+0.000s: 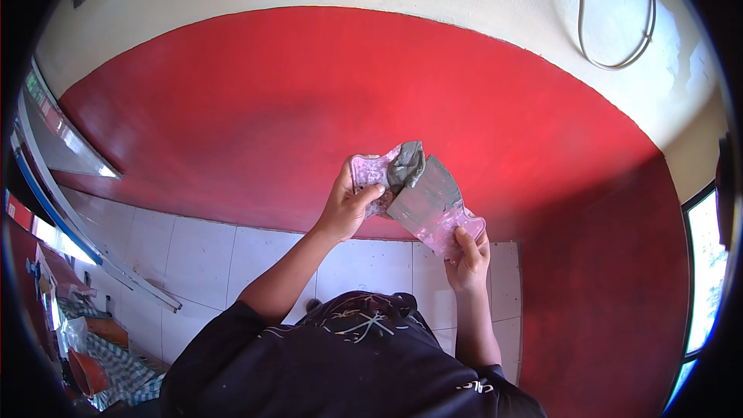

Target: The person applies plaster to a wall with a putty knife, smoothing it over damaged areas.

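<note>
Gripping a mottled pink scraper (367,170), the left fingers (371,195) sit below-left of its thick, folded grey paste (406,164); the right fingers (466,244) pinch a second pink scraper (435,234), whose grey-smeared blade (424,192) extends up-left from them.

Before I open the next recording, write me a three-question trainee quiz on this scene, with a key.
1. True or false: the right hand is empty.
2. Multiple choice: which holds the tool bearing the thick grey lump?
A) left hand
B) right hand
3. Fill in: the wall ahead is cream above and ___ below.

Key:
1. False; it grips a flat pink tool smeared with grey.
2. A
3. red
</note>
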`<state>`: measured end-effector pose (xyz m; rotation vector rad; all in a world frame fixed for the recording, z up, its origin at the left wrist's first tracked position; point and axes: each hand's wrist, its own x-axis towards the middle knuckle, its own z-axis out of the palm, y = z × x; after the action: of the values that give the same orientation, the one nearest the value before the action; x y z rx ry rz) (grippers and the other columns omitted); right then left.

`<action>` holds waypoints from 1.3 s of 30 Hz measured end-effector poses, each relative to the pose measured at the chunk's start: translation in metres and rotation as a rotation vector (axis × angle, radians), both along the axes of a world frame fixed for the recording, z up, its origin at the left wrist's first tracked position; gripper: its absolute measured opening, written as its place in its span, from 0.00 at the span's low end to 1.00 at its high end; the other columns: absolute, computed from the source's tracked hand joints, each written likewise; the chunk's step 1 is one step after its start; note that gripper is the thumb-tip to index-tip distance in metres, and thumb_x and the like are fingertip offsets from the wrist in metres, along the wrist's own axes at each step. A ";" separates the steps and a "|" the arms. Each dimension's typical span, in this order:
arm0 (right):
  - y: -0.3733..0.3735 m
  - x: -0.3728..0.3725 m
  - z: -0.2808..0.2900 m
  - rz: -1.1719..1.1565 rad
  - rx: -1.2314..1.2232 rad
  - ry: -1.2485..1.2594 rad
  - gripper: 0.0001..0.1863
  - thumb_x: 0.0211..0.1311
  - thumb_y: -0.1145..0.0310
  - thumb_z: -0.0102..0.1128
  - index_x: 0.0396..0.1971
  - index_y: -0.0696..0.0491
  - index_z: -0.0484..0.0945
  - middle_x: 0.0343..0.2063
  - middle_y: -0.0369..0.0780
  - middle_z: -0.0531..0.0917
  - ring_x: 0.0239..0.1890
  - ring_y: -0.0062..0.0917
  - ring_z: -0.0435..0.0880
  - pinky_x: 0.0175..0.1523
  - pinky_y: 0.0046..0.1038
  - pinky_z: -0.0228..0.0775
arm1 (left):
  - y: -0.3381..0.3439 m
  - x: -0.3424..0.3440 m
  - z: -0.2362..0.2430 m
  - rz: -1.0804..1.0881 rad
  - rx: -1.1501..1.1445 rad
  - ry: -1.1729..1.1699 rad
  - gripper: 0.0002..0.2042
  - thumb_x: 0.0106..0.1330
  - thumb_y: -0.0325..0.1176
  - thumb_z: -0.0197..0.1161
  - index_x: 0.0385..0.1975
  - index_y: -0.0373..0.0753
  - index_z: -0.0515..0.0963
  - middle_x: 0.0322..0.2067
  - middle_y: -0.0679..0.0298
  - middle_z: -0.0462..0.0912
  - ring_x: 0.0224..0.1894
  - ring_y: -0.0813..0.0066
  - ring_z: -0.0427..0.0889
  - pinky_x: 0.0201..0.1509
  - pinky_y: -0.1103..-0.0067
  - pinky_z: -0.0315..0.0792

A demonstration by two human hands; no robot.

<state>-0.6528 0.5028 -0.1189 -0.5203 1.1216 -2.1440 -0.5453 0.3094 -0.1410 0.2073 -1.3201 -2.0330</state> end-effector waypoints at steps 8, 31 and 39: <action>-0.012 -0.018 0.034 0.042 -0.069 0.030 0.21 0.55 0.71 0.59 0.48 0.59 0.68 0.39 0.39 0.77 0.39 0.22 0.78 0.46 0.25 0.72 | -0.020 -0.017 0.042 -0.135 0.335 0.011 0.17 0.59 0.22 0.54 0.48 0.39 0.65 0.46 0.62 0.73 0.47 0.73 0.76 0.50 0.74 0.73; -0.178 -0.018 0.359 -1.207 0.181 1.479 0.27 0.54 0.84 0.40 0.58 0.61 0.61 0.56 0.53 0.67 0.58 0.43 0.65 0.59 0.41 0.55 | 0.006 0.152 0.015 -0.147 0.486 -0.065 0.24 0.58 0.21 0.44 0.58 0.39 0.58 0.49 0.56 0.73 0.46 0.62 0.79 0.38 0.66 0.81; -0.249 -0.013 0.364 -1.402 0.352 1.420 0.25 0.60 0.73 0.43 0.58 0.64 0.59 0.58 0.52 0.64 0.58 0.47 0.62 0.56 0.48 0.51 | -0.029 0.233 0.001 0.056 0.520 -0.136 0.23 0.58 0.23 0.46 0.56 0.41 0.62 0.48 0.58 0.74 0.43 0.64 0.80 0.34 0.70 0.81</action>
<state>-0.6660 0.2540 0.2452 -1.4734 3.3191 -2.2376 -0.3125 0.2805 -0.1401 0.6183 -0.8227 -2.3104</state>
